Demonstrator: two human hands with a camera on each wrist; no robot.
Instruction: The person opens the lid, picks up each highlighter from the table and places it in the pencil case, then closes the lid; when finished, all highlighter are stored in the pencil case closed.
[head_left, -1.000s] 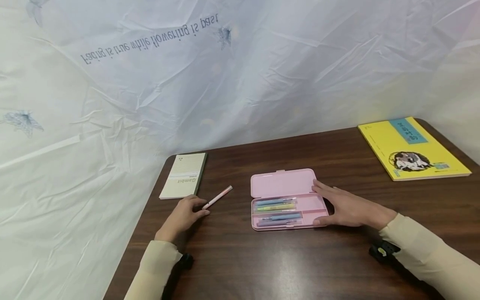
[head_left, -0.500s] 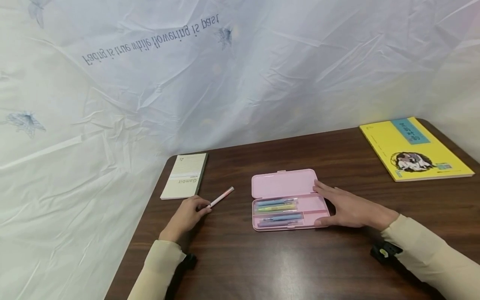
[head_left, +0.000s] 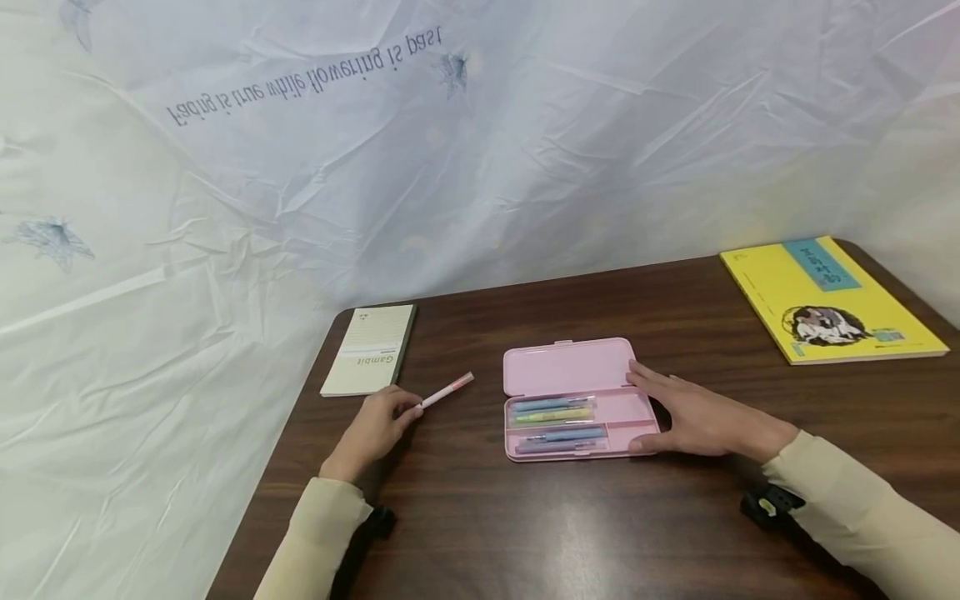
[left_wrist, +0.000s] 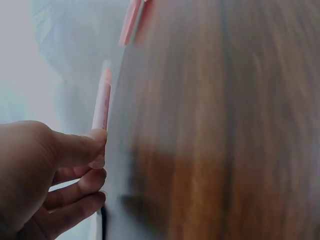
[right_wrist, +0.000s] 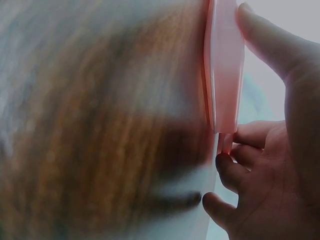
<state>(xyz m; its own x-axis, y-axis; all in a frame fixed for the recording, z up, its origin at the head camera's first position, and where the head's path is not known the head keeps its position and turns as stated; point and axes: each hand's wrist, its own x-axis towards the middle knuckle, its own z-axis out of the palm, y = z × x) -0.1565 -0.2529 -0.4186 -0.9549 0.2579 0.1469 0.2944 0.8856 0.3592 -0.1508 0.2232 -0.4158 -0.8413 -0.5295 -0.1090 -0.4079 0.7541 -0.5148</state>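
My left hand (head_left: 373, 432) pinches one end of a slim white-and-pink pen (head_left: 447, 390) between thumb and fingers. In the left wrist view the pen (left_wrist: 102, 102) points away from the fingertips, its translucent end foremost. An open pink pencil case (head_left: 567, 368) lies at the table's middle, lid folded back. Blue, purple and yellow-green pens (head_left: 555, 414) in clear sleeves fill the left of its two long compartments. My right hand (head_left: 693, 412) holds the case's right end, thumb at the near edge, fingers by the lid hinge. The right wrist view shows the thumb against the pink case (right_wrist: 227, 65).
A cream notepad marked Gambit (head_left: 367, 350) lies at the table's back left corner, just beyond my left hand. A yellow book (head_left: 780, 287) sits at the back right. White printed sheeting (head_left: 525, 167) hangs behind the dark wooden table (head_left: 480, 517) and along its left.
My left hand has taken the pen in a firmer pinch and shifted it slightly to the right. The right hand and pencil case have stayed in place.
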